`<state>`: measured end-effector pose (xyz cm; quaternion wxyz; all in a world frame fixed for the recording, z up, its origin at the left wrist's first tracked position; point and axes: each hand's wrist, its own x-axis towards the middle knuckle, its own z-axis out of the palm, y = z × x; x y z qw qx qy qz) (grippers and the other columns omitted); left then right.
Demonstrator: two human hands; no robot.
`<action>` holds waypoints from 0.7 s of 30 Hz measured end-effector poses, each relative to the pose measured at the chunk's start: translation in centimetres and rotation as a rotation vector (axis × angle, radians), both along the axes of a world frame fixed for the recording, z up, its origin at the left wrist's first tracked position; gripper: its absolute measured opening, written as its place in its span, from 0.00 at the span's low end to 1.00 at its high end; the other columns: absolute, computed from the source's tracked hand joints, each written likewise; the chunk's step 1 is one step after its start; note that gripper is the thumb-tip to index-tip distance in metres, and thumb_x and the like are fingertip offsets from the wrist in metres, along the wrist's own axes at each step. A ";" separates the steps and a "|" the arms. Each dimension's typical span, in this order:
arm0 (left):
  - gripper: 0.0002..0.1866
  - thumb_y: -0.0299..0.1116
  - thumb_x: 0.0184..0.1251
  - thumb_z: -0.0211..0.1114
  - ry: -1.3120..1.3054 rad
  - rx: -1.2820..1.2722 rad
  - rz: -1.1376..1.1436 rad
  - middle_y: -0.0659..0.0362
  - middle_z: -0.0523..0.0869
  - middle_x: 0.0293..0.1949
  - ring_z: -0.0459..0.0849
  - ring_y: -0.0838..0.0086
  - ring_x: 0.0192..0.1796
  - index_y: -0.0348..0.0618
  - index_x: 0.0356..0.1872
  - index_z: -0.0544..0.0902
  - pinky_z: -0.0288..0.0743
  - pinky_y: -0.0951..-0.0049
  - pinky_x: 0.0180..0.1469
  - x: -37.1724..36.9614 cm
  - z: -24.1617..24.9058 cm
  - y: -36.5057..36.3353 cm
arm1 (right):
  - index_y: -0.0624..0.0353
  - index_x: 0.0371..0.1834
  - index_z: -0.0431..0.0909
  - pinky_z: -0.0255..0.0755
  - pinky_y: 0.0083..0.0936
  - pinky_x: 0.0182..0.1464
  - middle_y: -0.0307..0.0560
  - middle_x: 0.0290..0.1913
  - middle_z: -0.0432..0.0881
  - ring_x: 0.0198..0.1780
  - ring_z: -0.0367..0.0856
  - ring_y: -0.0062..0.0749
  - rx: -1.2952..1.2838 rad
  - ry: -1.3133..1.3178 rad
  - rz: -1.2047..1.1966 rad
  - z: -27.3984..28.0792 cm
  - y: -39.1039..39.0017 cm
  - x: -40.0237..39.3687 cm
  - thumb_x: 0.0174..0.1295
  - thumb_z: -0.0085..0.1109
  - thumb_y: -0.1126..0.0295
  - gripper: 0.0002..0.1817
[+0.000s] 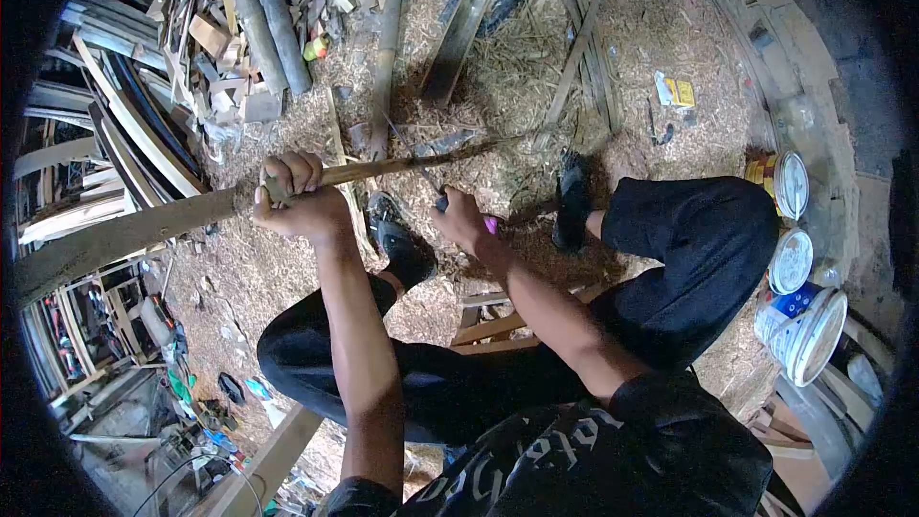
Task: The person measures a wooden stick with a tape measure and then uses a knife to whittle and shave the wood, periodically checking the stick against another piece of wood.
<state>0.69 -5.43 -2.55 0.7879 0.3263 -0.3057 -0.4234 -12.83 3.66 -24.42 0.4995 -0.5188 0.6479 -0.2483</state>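
Observation:
My left hand [295,195] is wrapped around a long wooden plank [144,230] that runs from the far left across in front of me. Beyond the hand the plank narrows toward its darker far end [421,162]. My right hand [460,218] is closed on the dark handle of a tool [441,202]. A thin, narrow blade seems to stretch from that handle up and left, crossing the plank; its exact kind I cannot make out. Both of my shoes, the left [397,241] and the right [573,201], are on the shavings-covered floor below.
Wood offcuts [220,48] are heaped at the upper left, beside stacked boards [134,115]. Loose planks [464,29] lie ahead. Several buckets [802,333] stand at the right. A yellow box [678,92] lies on the floor [699,148]. A wooden beam [278,455] is near my left side.

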 end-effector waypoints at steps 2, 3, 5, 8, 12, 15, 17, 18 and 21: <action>0.17 0.51 0.57 0.43 -0.023 0.036 0.036 0.65 0.54 0.14 0.51 0.78 0.17 0.49 0.20 0.58 0.50 0.77 0.20 -0.4 0.3 0.1 | 0.65 0.36 0.77 0.75 0.41 0.37 0.59 0.28 0.81 0.31 0.82 0.51 0.058 -0.027 0.032 -0.7 0.0 -0.8 0.49 0.62 0.63 0.17; 0.17 0.51 0.57 0.43 -0.046 0.064 0.069 0.65 0.55 0.14 0.51 0.78 0.17 0.49 0.20 0.59 0.50 0.77 0.21 -0.6 0.6 0.1 | 0.65 0.37 0.77 0.76 0.41 0.37 0.58 0.27 0.81 0.31 0.82 0.50 0.177 -0.046 -0.048 -2.8 0.8 -1.3 0.50 0.62 0.63 0.17; 0.17 0.51 0.57 0.43 -0.016 0.014 0.002 0.65 0.55 0.14 0.52 0.78 0.17 0.49 0.20 0.59 0.50 0.77 0.21 -0.4 0.4 -0.2 | 0.65 0.37 0.77 0.76 0.40 0.37 0.58 0.27 0.81 0.30 0.82 0.49 0.080 0.176 0.035 -5.4 1.2 -2.4 0.51 0.61 0.64 0.16; 0.15 0.49 0.56 0.43 0.012 0.071 0.115 0.66 0.56 0.13 0.52 0.78 0.15 0.50 0.20 0.61 0.48 0.77 0.19 -1.2 0.9 -0.3 | 0.65 0.36 0.78 0.75 0.41 0.37 0.60 0.28 0.82 0.32 0.82 0.53 0.197 0.020 -0.014 -2.3 0.5 -1.9 0.52 0.61 0.64 0.15; 0.17 0.51 0.54 0.47 0.018 0.036 0.056 0.66 0.56 0.13 0.51 0.79 0.15 0.50 0.20 0.60 0.48 0.78 0.18 -0.8 0.3 -0.5 | 0.65 0.37 0.78 0.75 0.40 0.35 0.61 0.28 0.81 0.32 0.82 0.52 -0.040 0.049 -0.001 -0.9 1.0 -1.1 0.51 0.62 0.64 0.16; 0.18 0.51 0.53 0.48 0.039 0.072 0.081 0.66 0.56 0.13 0.52 0.79 0.15 0.50 0.19 0.59 0.49 0.79 0.18 -1.2 0.6 -0.2 | 0.64 0.42 0.78 0.75 0.37 0.38 0.61 0.35 0.81 0.35 0.82 0.51 0.345 0.089 -0.017 -6.1 2.2 -2.7 0.48 0.65 0.63 0.20; 0.18 0.51 0.53 0.48 0.021 0.070 0.081 0.66 0.56 0.13 0.52 0.79 0.15 0.51 0.18 0.58 0.49 0.80 0.18 -1.1 0.4 -0.2 | 0.65 0.42 0.78 0.75 0.38 0.41 0.61 0.35 0.82 0.37 0.82 0.53 0.208 0.179 0.137 -6.2 1.9 -5.3 0.47 0.65 0.62 0.21; 0.17 0.51 0.55 0.47 0.017 0.039 0.042 0.66 0.56 0.14 0.52 0.79 0.16 0.50 0.18 0.59 0.49 0.78 0.19 -1.2 0.5 -0.3 | 0.64 0.39 0.77 0.74 0.41 0.43 0.62 0.36 0.81 0.39 0.81 0.55 0.157 0.181 0.065 -6.2 1.7 -5.2 0.46 0.65 0.60 0.21; 0.17 0.50 0.56 0.45 0.037 0.001 -0.028 0.65 0.56 0.14 0.52 0.78 0.17 0.49 0.19 0.58 0.49 0.77 0.21 -1.4 0.3 -0.1 | 0.64 0.38 0.78 0.75 0.42 0.43 0.64 0.36 0.81 0.40 0.81 0.56 0.177 0.158 0.092 -5.7 1.5 -4.3 0.47 0.64 0.60 0.19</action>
